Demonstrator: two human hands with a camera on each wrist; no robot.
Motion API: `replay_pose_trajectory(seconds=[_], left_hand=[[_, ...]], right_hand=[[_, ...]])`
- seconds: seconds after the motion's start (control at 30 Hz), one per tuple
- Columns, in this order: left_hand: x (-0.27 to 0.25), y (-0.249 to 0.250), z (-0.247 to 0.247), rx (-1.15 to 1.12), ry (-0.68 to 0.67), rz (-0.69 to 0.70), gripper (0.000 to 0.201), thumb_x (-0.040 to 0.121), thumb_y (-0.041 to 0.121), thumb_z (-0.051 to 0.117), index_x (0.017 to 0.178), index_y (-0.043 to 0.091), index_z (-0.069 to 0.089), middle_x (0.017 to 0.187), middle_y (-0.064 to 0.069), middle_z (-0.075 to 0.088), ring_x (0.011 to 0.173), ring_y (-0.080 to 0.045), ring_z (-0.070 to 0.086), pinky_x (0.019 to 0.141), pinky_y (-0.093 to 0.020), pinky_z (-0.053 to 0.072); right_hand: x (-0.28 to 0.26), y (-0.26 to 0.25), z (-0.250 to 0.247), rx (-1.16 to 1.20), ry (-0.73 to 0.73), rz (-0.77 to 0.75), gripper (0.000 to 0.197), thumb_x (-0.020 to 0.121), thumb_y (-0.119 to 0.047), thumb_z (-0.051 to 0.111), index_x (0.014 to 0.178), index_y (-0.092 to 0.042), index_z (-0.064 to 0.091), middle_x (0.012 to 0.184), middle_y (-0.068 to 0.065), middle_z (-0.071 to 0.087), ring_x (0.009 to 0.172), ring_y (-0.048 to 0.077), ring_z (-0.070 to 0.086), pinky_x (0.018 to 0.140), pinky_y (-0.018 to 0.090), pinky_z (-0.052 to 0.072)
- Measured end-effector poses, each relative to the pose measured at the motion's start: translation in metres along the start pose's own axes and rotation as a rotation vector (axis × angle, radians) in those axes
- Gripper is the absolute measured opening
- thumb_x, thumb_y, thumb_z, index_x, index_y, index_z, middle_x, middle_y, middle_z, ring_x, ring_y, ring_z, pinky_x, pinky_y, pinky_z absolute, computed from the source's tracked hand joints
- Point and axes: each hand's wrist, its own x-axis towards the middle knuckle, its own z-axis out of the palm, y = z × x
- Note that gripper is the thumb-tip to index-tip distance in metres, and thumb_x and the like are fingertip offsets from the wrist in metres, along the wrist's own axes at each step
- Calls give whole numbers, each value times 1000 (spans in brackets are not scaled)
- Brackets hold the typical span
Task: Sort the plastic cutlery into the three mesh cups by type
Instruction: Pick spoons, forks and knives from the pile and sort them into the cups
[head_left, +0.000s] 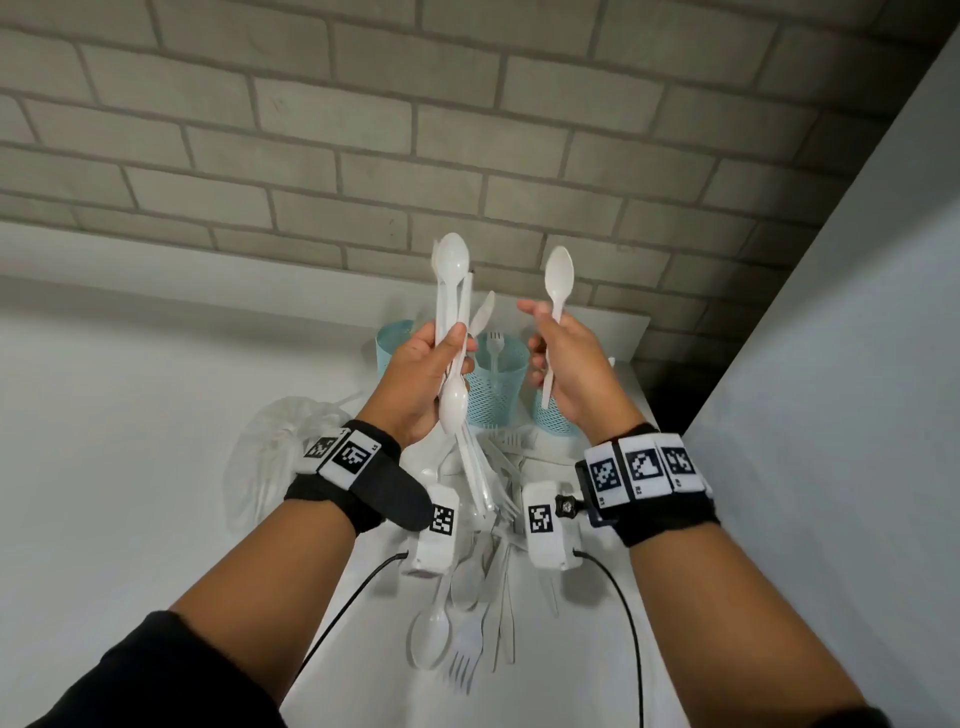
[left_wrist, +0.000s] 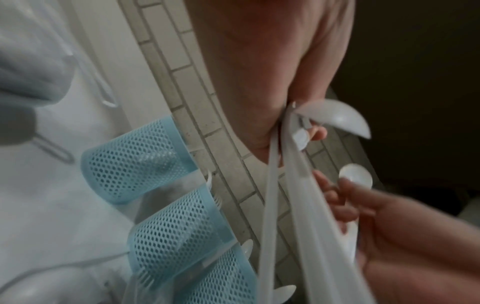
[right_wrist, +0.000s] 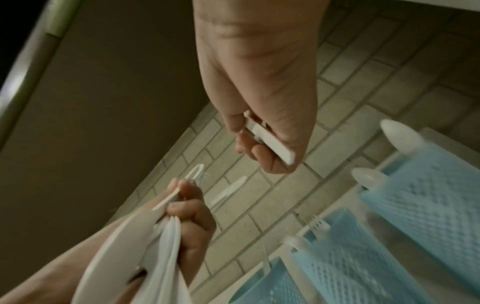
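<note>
My left hand is raised above the table and grips a bundle of white plastic cutlery, mostly spoons, bowls pointing both up and down. My right hand holds a single white spoon by its handle, bowl up. Three light blue mesh cups stand by the brick wall: the left cup behind my left hand, the middle cup with a fork in it, the right cup partly hidden by my right hand. In the left wrist view the cups hold a few pieces.
A pile of loose white forks, spoons and knives lies on the white table under my wrists. A crumpled clear plastic bag sits left of the pile. A grey panel rises on the right.
</note>
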Motion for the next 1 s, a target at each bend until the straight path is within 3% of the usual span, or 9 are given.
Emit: replay_pose_trajectory(seconds=[0.13,0.27,0.47,0.53,0.67,0.73,0.87,0.93,1.0], left_hand=[[-4,-3,11,132,-68,5,10,96,15,48,97,18,58,73,4,58,61,-8,47,55,-16,43],[-7,-4,18,202,-134,11,15,95,12,50,105,19,59,74,2,60,60,-6,51,54,-13,45],[-8,-5,21,225,-139,28,17,95,12,50,110,16,58,75,1,60,57,0,53,55,-13,45],[-8,-6,21,235,-133,31,17,95,13,50,110,17,58,75,2,61,57,0,54,55,-13,45],[-9,-8,20,244,-108,33,18,95,13,51,111,16,59,73,4,61,59,-3,52,56,-14,45],[-9,-8,19,264,-110,25,21,95,13,51,115,13,58,74,3,60,57,-1,53,55,-13,45],[-12,-8,21,240,-148,-2,14,95,10,50,107,12,58,73,0,59,55,-1,54,53,-13,44],[-12,-7,18,180,-142,-15,11,96,12,48,102,14,57,72,3,57,55,-3,52,53,-14,44],[-9,-4,12,78,-111,-30,10,97,16,46,97,16,56,71,5,56,56,-4,48,52,-16,42]], right_hand=[[8,-27,7,-106,-9,-63,16,89,-38,59,86,-23,62,58,-7,34,42,4,28,41,18,25],[18,-38,9,-164,-8,-89,26,84,-34,68,66,-18,57,51,-4,43,44,9,28,38,19,24],[23,-36,10,-139,78,-94,25,87,-21,66,66,-13,55,53,-3,48,33,3,37,35,14,28],[24,-32,12,-169,109,-103,23,88,-23,63,68,-13,58,58,-2,51,31,-2,38,37,13,30],[21,-30,12,-259,15,-15,29,86,-30,66,65,-13,57,56,0,52,36,8,33,35,17,25],[20,-33,10,-246,65,-4,23,89,-28,63,72,-13,59,59,-2,53,31,4,36,33,15,26],[31,-44,-3,85,335,2,17,97,-25,47,99,-12,57,66,-3,54,39,3,37,36,15,30],[33,-48,-13,376,372,34,17,100,-24,39,110,-13,48,67,0,59,45,6,43,42,17,37],[31,-46,-23,553,346,63,16,102,-24,34,112,-15,42,70,3,64,59,10,56,57,23,48]])
